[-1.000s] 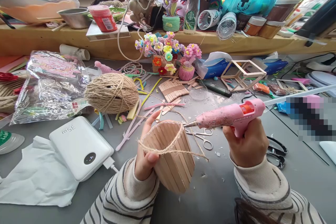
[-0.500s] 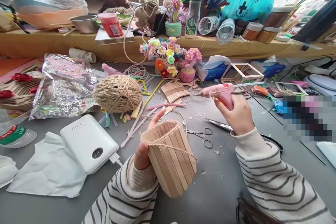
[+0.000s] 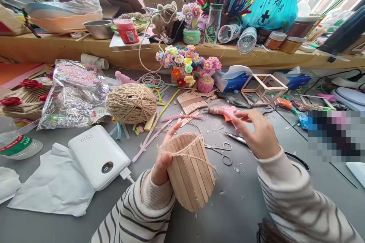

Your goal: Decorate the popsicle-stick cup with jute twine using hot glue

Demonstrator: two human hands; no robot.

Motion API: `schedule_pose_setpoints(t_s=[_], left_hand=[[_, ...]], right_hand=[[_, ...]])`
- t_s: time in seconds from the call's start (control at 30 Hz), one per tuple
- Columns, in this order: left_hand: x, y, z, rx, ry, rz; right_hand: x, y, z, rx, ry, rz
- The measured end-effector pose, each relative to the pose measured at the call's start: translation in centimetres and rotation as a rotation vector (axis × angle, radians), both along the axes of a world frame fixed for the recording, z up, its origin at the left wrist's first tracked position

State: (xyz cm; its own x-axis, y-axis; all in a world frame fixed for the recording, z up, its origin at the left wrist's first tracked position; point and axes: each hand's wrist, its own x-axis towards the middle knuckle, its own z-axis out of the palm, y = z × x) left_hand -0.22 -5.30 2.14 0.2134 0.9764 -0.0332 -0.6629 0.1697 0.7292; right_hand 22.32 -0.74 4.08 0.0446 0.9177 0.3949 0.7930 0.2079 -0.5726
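Tilted toward me, a round cup of wooden sticks (image 3: 192, 176) is in my left hand (image 3: 162, 163), whose thumb is at the rim and whose other fingers are mostly behind it. Twine (image 3: 196, 155) runs round the rim and hangs loosely across the cup's side. My right hand (image 3: 258, 131) has its fingertips at the handle of a pink glue gun (image 3: 224, 111), which lies low over the table, nozzle to the left; whether they still grip it is unclear. A ball of twine (image 3: 131, 103) rests behind the cup.
Small scissors (image 3: 222, 148) and larger scissors (image 3: 236, 138) lie between my hands. A white power bank (image 3: 98, 157) with a cable is at the left, on crumpled tissue (image 3: 54, 182). Behind stand yarn flowers (image 3: 182, 62) and a wooden stick frame (image 3: 264, 89).
My right hand has lowered the glue gun to the table, and its fingers have loosened round the handle. My left hand still holds the cup, which has shifted slightly right in view.
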Motion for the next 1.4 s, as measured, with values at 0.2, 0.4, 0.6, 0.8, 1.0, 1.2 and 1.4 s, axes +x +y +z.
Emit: schedule_pose_setpoints(t_s=[0.2, 0.4, 0.6, 0.8, 1.0, 1.2, 1.4], left_hand=[[0.0, 0.1, -0.6, 0.056, 0.008, 0.004], [0.1, 0.1, -0.5, 0.053, -0.004, 0.031], [0.3, 0.0, -0.6, 0.077, 0.009, 0.005], [0.2, 0.2, -0.6, 0.059, 0.018, -0.016], [0.1, 0.3, -0.7, 0.039, 0.038, -0.037], [0.3, 0.1, -0.2, -0.004, 0.013, -0.034], [0.3, 0.0, 0.0, -0.011, -0.014, -0.06]], right_hand=[[-2.8, -4.8, 2.8, -0.423, 0.303, 0.649], [-2.8, -4.7, 3.5, -0.489, 0.26, 0.76], [-1.6, -3.8, 3.6, -0.653, 0.676, 0.841], [-1.8, -2.5, 5.0, -0.518, 0.516, 0.704], [-2.4, -2.0, 6.5, -0.265, 0.337, 0.595], [-2.9, -1.8, 6.4, -0.149, 0.289, 0.527], [-3.0, -1.7, 6.1, -0.15, 0.279, 0.502]])
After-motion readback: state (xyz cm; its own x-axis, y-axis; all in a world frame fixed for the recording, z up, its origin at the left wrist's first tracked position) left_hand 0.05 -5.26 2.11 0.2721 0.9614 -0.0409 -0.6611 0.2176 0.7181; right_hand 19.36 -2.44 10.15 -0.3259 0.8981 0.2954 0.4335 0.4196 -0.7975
